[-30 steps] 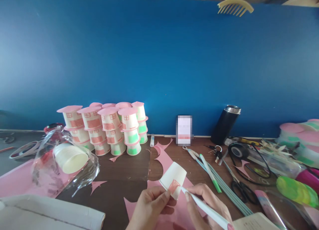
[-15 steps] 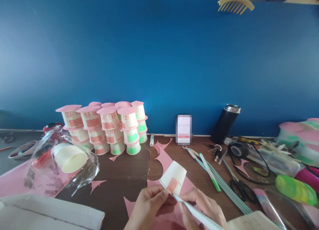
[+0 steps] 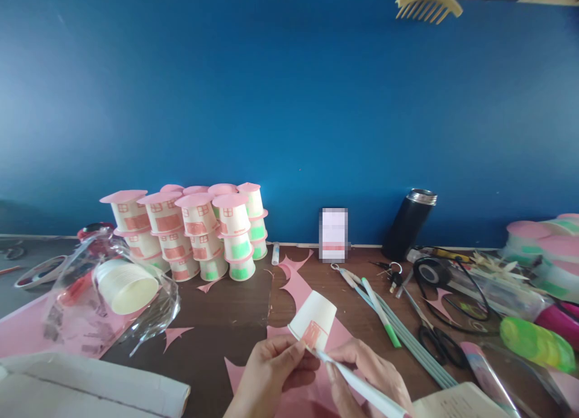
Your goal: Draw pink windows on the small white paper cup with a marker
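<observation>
Tilted in front of me is a white paper cup point(image 3: 315, 312) with a red-orange rectangle drawn near its rim. My left hand point(image 3: 275, 367) pinches the cup at its lower edge. A white marker point(image 3: 362, 385) is gripped in my right hand point(image 3: 373, 370), its tip touching the cup beside my left thumb. Under both hands lies a cut sheet of pink paper point(image 3: 294, 291). Decorated cups point(image 3: 194, 231) stand in stacks at the back left, with pink paper discs and red or green drawings on them.
A cup in clear plastic wrap point(image 3: 129, 285) lies on the left. To the right are a green-capped marker point(image 3: 382, 312), scissors point(image 3: 434, 339), keys point(image 3: 395, 276), a black bottle point(image 3: 409, 225) and a yellow-green container point(image 3: 536, 345). A blue wall point(image 3: 294, 104) rises behind.
The cup has shifted very slightly left, and the marker has moved a little along the drawn rectangle's edge. Both hands keep their hold.
</observation>
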`<state>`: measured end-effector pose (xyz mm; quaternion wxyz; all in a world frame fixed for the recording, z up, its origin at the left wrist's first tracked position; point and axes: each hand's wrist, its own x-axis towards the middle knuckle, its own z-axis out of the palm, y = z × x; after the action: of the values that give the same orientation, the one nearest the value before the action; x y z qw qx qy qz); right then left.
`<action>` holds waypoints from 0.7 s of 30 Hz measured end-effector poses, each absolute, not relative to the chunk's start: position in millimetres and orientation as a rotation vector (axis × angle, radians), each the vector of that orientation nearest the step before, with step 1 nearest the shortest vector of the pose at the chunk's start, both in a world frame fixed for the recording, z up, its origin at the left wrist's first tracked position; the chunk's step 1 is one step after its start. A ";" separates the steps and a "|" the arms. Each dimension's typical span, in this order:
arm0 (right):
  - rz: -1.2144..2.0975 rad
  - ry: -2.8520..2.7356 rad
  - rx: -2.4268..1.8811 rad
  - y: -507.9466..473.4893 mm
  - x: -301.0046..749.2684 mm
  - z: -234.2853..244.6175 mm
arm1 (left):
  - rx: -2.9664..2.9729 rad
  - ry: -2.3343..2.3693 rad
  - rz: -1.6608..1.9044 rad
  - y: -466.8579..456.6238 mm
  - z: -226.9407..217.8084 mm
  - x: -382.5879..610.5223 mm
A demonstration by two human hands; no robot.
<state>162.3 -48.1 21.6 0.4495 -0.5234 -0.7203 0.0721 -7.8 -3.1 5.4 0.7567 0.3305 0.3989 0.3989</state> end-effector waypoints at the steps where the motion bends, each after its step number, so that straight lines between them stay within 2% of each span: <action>1: 0.187 -1.757 -1.300 -48.0 162.4 22.8 | 0.720 0.876 0.869 -3.3 6.0 -7.9; 13: 0.155 -1.804 -1.242 -47.8 160.7 21.5 | 0.742 0.864 0.860 -4.3 8.7 -9.0; 21: 0.233 -1.644 -1.309 -48.4 163.2 27.3 | 0.722 0.882 0.867 -5.4 11.7 -9.1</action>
<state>163.2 -48.4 27.3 0.4912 -0.5394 -0.6773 0.0958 -9.1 -5.4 11.7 0.7544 0.3308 0.4042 0.3975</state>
